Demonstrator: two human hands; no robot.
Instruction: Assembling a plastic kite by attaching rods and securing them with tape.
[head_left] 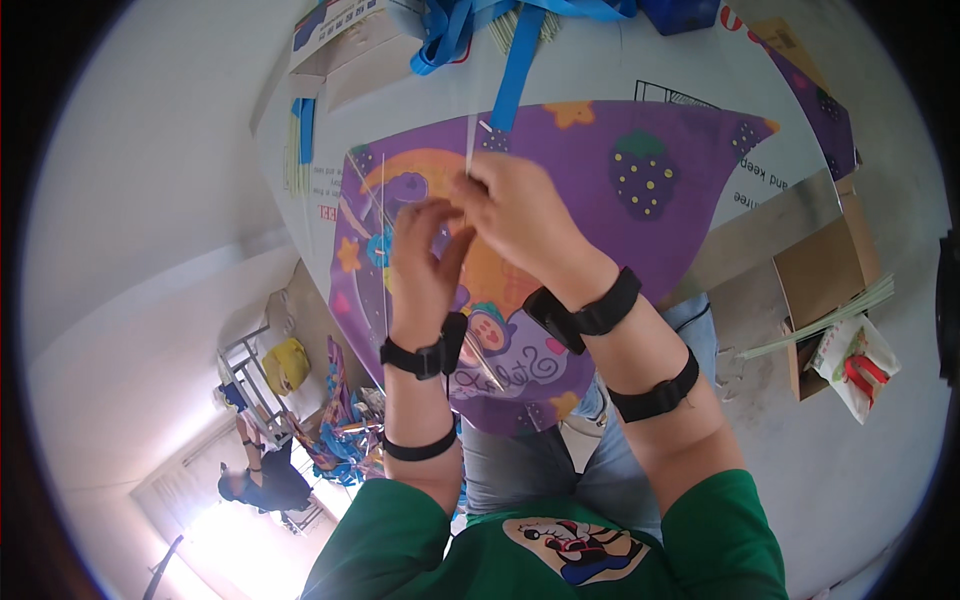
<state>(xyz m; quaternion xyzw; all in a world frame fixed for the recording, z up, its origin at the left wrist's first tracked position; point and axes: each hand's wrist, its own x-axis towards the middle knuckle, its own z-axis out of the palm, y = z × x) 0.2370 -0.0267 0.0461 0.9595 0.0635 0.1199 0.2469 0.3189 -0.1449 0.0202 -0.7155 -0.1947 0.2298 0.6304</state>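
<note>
A large purple sheet with printed strawberries, stars and cartoon figures hangs over the near edge of the white table. Above its middle, my right hand pinches the lower end of a thin pale strip that runs up toward the far side. My left hand is beside it, fingers curled and close to the right fingertips; what they hold, if anything, is hidden. Left of that hand, thin light rods lie over the sheet. A slim metallic pointed tool rests on the printed part nearest me.
Blue ribbon trails across the far side beside a white carton. Another bundle of pale sticks lies at the table's left. Beyond the right edge stands a cardboard box with long sticks across it. A person is far off at lower left.
</note>
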